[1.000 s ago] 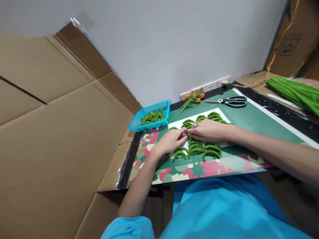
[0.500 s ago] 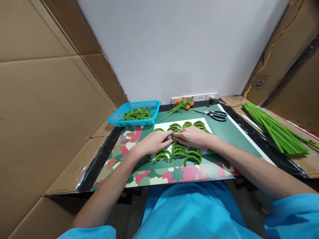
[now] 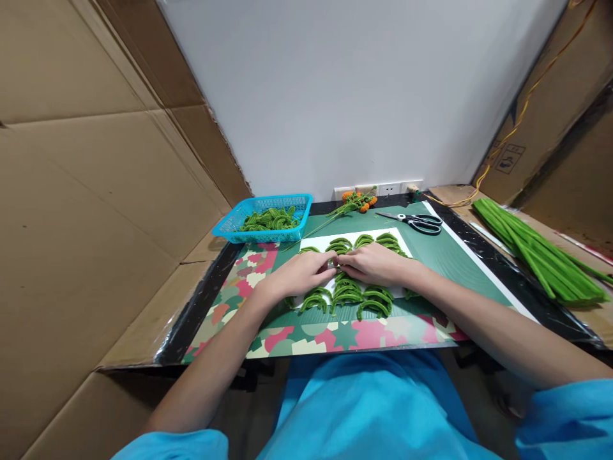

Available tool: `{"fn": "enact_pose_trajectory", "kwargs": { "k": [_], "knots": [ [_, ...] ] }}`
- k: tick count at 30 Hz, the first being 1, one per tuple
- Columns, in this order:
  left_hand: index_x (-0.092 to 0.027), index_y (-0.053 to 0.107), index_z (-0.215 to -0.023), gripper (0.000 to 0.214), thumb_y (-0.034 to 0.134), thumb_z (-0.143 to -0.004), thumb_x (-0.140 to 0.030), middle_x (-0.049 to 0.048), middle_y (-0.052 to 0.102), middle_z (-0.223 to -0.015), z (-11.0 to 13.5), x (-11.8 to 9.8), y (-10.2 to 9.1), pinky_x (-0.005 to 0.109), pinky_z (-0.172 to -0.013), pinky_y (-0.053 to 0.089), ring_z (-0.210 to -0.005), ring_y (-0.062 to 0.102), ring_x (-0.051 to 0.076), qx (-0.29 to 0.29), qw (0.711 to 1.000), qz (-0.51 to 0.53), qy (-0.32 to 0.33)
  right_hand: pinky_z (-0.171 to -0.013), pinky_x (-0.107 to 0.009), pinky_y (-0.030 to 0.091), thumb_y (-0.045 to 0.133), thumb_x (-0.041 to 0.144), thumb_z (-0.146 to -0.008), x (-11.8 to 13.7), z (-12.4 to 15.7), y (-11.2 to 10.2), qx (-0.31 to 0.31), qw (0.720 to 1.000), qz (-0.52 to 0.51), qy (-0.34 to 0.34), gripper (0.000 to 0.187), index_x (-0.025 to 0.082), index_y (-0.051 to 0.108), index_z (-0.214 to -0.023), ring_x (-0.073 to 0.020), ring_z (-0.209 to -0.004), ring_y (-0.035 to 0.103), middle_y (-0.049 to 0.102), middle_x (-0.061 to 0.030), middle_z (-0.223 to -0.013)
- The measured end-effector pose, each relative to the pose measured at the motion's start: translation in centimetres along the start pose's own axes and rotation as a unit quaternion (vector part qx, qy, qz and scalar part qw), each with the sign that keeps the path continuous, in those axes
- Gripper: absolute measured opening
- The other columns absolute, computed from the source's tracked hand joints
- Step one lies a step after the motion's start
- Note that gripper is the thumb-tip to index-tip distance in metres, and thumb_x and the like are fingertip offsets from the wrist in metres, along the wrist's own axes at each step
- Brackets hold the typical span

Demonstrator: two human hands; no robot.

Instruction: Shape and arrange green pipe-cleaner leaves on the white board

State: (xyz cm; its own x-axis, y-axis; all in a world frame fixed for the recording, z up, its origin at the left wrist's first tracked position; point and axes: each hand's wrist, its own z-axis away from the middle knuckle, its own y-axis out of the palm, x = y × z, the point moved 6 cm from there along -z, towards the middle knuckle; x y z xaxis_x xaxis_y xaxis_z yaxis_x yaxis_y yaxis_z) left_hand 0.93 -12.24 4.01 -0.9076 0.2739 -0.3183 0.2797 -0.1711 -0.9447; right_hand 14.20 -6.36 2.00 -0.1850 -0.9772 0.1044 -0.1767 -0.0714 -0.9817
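My left hand (image 3: 297,273) and my right hand (image 3: 372,263) meet fingertip to fingertip over a white sheet (image 3: 355,237) on the green mat (image 3: 445,255). Both sets of fingers are pinched together at one small spot; what they pinch is too small to make out. Curved green pipe-cleaner pieces (image 3: 364,300) lie in rows in front of the hands, and more curved green pieces (image 3: 378,241) lie in a row behind them.
A blue basket (image 3: 232,227) of green curved pieces stands at the back left. Scissors (image 3: 419,222) and an orange-flowered stem (image 3: 352,203) lie near the wall sockets. A bundle of straight green pipe cleaners (image 3: 531,249) lies on the right. Cardboard walls close both sides.
The view has swung right and levelled, bringing the straight green bundle fully into sight. Both hands stay pinched together over the white sheet in the same spot.
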Motion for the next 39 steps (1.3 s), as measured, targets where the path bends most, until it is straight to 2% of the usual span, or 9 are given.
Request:
{"fn": "enact_pose_trajectory", "kwargs": {
  "k": [6,14,23,39],
  "knots": [
    [-0.023,0.064,-0.110,0.022,0.049,-0.103,-0.038,0.0024,0.066,-0.081,0.1,0.2,0.2,0.031,-0.064,0.031,-0.072,0.059,0.021,-0.003,1.000,-0.002,0.002,-0.065,-0.033,0.024,0.040,0.032,-0.113,0.1,0.1,0.1,-0.006,1.000,0.000,-0.005,0.029,0.018,0.065,-0.118,-0.0186,-0.077,0.066,0.077,-0.0081,-0.099],
    [-0.022,0.058,-0.095,0.018,0.050,-0.103,-0.037,0.0012,0.062,-0.076,0.2,0.2,0.5,0.030,-0.062,0.029,-0.067,0.055,0.019,-0.016,1.000,0.000,0.017,-0.065,-0.032,0.025,0.041,0.030,-0.112,0.2,0.4,0.3,-0.009,1.000,0.000,-0.014,0.027,0.017,0.065,-0.115,-0.0191,-0.076,0.066,0.077,-0.0088,-0.097],
    [-0.021,0.063,-0.106,0.018,0.052,-0.103,-0.035,0.0030,0.068,-0.084,0.5,-0.3,0.9,0.029,-0.064,0.034,-0.074,0.061,0.020,-0.008,1.000,0.001,0.017,-0.063,-0.032,0.024,0.040,0.030,-0.112,0.1,0.7,1.1,-0.005,1.000,0.005,-0.014,0.030,0.017,0.066,-0.118,-0.0198,-0.072,0.066,0.078,-0.0104,-0.095],
    [-0.021,0.062,-0.104,0.017,0.052,-0.104,-0.035,0.0028,0.071,-0.090,0.3,-0.2,0.9,0.028,-0.067,0.039,-0.078,0.062,0.019,0.003,1.000,0.011,-0.004,-0.062,-0.032,0.023,0.039,0.032,-0.112,0.0,0.8,0.9,-0.029,0.999,0.022,-0.028,0.033,0.016,0.067,-0.118,-0.0187,-0.061,0.060,0.074,-0.0097,-0.083]
  ]
}}
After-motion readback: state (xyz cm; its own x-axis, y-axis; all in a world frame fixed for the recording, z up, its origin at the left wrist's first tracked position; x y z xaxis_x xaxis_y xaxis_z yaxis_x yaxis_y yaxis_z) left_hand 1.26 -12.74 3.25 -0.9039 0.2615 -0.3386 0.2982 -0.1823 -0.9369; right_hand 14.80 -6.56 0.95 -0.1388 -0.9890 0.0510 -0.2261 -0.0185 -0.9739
